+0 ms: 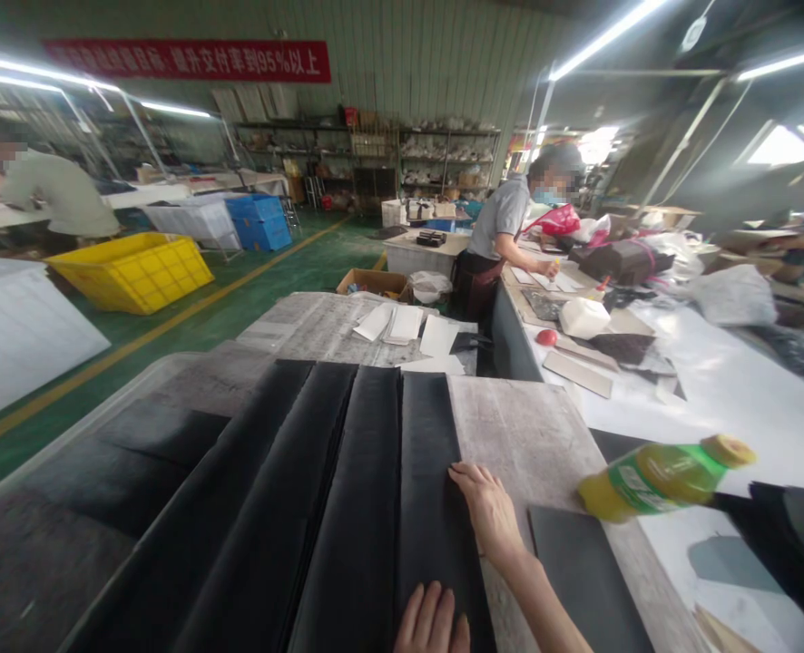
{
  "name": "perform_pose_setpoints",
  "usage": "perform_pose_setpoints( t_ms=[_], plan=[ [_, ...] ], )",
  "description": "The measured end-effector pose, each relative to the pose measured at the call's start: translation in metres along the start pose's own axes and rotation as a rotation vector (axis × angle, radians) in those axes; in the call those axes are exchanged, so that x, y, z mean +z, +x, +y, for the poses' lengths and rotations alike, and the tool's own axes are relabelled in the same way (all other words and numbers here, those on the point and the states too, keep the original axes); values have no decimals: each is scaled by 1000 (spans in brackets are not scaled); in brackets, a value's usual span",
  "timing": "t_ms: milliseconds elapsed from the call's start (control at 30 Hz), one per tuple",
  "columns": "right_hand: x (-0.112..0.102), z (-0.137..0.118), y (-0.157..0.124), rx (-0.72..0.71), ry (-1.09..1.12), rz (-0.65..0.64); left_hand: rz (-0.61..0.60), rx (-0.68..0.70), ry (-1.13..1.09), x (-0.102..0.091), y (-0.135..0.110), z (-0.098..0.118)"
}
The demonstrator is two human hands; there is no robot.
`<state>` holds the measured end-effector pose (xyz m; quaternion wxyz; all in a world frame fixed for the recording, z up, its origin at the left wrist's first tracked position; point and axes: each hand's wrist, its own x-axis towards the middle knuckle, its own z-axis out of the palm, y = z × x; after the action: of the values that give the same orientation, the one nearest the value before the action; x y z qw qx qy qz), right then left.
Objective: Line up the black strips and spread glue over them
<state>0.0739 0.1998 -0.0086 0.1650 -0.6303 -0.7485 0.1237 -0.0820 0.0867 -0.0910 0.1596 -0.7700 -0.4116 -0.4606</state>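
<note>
Several long black sheets lie fanned side by side on a grey worktable in front of me. My right hand rests flat on the right edge of the rightmost black sheet, fingers pointing left and away. At the bottom edge of the view, my left hand lies with its fingers spread on the same sheet. Neither hand holds anything. A smaller dark grey sheet lies just right of my right forearm.
A yellow-green drink bottle lies on its side at the right, over white paper. A co-worker in a grey shirt works at the long table beyond. White sheets lie ahead; a yellow crate stands on the green floor at left.
</note>
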Motion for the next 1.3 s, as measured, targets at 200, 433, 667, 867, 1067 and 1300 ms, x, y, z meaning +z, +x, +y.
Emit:
perform_pose_setpoints(
  t_ms=[200,433,667,867,1067,1300],
  plan=[
    [-3,6,3,6,22,-30,-594,-119,86,8,76,-20],
    [-9,1,18,74,-1,-21,-721,-103,125,33,75,-35],
    [-13,-9,55,108,-106,-115,-756,-127,83,33,76,-36],
    [-19,-6,74,69,-110,-272,-725,-166,55,36,75,-34],
    [-15,-3,67,41,-79,-223,-723,-142,49,35,81,-39],
    [-13,2,69,77,-16,-207,-843,-165,52,39,90,-42]
  ],
)
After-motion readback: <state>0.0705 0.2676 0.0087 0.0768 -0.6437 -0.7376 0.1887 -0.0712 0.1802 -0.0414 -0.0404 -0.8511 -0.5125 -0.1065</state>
